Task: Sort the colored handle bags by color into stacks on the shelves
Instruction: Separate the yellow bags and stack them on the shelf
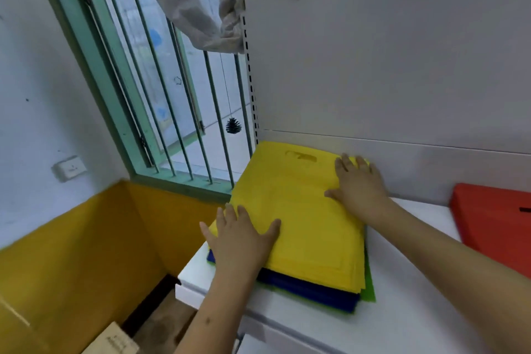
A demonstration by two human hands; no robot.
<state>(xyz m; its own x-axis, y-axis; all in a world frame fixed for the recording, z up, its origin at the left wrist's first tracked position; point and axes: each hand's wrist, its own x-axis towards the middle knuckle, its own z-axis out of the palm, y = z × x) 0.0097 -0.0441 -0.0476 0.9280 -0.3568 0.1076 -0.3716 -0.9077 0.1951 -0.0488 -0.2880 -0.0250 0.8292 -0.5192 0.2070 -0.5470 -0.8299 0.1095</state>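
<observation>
White shelf [402,310], mixed bag stack [301,224] at its left end with yellow on top, blue and green beneath, red stack [494,224] at right, well apart

You have no text you can read here. The bags carry no print or label. A cardboard piece [113,340] at the lower left bears dark marks, too blurred to make out.
</observation>
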